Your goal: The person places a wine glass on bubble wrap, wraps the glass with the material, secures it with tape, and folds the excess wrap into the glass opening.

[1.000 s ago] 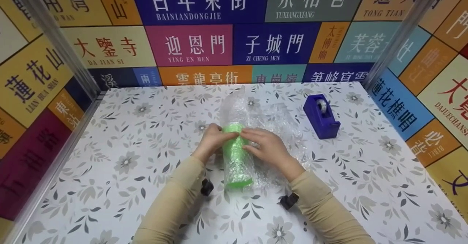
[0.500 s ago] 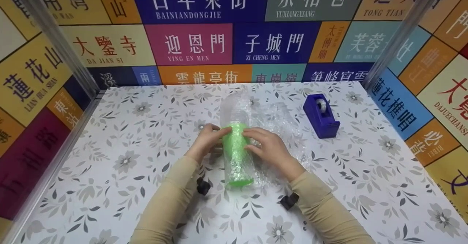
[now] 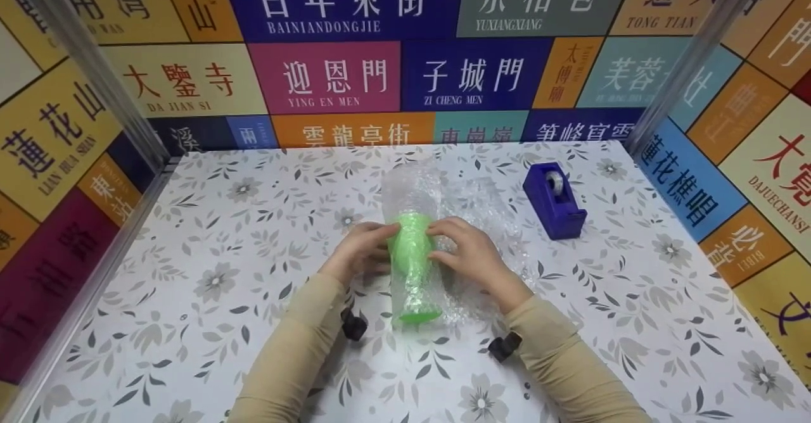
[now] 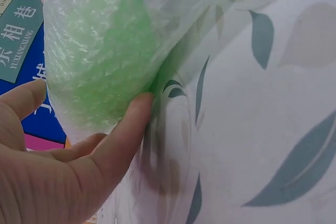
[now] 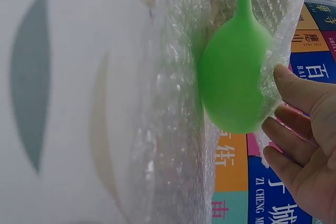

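Observation:
A bright green goblet (image 3: 410, 252) lies on its side, wrapped in clear bubble wrap (image 3: 412, 189), its round foot toward me. Through the wrap in the right wrist view, the goblet's bowl (image 5: 233, 77) and thin stem show plainly. My left hand (image 3: 361, 252) grips the wrapped bowl from the left, thumb and fingers spread around it. From the right, my right hand (image 3: 472, 255) holds the wrap against the bowl with bent fingers. In the right wrist view the thumb (image 5: 296, 87) touches the wrap's edge. The goblet's underside is hidden.
Loose bubble wrap (image 3: 485, 220) spreads across the table to the right of the goblet. A purple tape dispenser (image 3: 554, 204) stands at the back right. The white table (image 3: 222, 347) has a leaf pattern, with sign-printed walls (image 3: 336, 75) behind and beside it.
My left hand's fingers have drawn back from the top of the goblet to its left side. The goblet has shifted slightly right, and its shape shows more clearly. The right hand barely moved.

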